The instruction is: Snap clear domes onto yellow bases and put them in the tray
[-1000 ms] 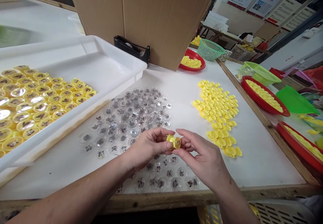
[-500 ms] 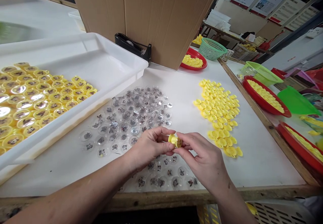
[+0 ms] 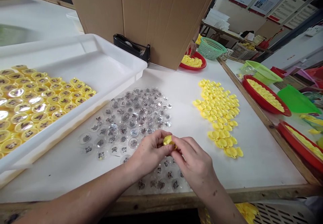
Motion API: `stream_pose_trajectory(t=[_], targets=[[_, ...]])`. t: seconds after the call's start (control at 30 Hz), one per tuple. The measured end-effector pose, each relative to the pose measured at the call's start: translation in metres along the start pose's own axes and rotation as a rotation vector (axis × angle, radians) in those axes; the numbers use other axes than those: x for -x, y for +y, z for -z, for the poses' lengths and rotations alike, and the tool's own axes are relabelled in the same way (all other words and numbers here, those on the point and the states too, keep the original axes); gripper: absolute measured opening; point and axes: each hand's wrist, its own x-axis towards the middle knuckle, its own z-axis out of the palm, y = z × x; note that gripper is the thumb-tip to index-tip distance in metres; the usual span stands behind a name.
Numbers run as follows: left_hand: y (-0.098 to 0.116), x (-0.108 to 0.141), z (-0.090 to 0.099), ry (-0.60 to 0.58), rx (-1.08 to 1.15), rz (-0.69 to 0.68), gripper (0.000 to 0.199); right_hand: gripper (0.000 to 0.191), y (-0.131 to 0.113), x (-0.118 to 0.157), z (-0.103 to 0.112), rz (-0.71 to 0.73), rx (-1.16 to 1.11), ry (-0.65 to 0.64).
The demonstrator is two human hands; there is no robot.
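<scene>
A small yellow plastic piece with a round, cup-like end (image 3: pixel 167 140) is pinched between the fingertips of both hands. My left hand (image 3: pixel 149 151) closes on it from the left, thumb in front. From the right, the thumb and fingers of my right hand (image 3: pixel 193 161) grip the same piece, and part of it is hidden by them. Around and under the hands lie many clear round plastic discs with small animal pictures (image 3: pixel 133 119). To the right of them is a spread of loose yellow cup-shaped pieces (image 3: pixel 218 109).
A white tray (image 3: pixel 121 57) with yellow picture-topped pieces (image 3: pixel 39 108) stands left. Behind are a black tape dispenser (image 3: pixel 131 47) and a tall cardboard box (image 3: pixel 151 19). Another person's hand (image 3: pixel 192 47) is at a red bowl (image 3: pixel 202 66). Wooden edging (image 3: pixel 262 109) runs along the right.
The yellow piece has turned in my fingers, its round end now facing up, and both hands have shifted slightly left. Another person's hand has appeared at the far red bowl.
</scene>
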Motion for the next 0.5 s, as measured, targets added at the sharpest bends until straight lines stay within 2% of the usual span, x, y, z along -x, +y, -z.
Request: stream_pose_trajectory(t=[0.2,0.37,0.5], targets=[[0.006,0.001,0.002,-0.028,-0.176,-0.088,0.022,0.021,0.014,0.000,0.004,-0.243,-0.456,-0.014],[0.002,0.002,0.002,0.042,-0.321,-0.167,0.023,0.013,0.012,0.004,-0.001,-0.307,-0.563,-0.004],[0.005,0.005,0.003,0.057,-0.445,-0.169,0.019,0.011,0.007,0.006,-0.006,-0.320,-0.616,0.021]])
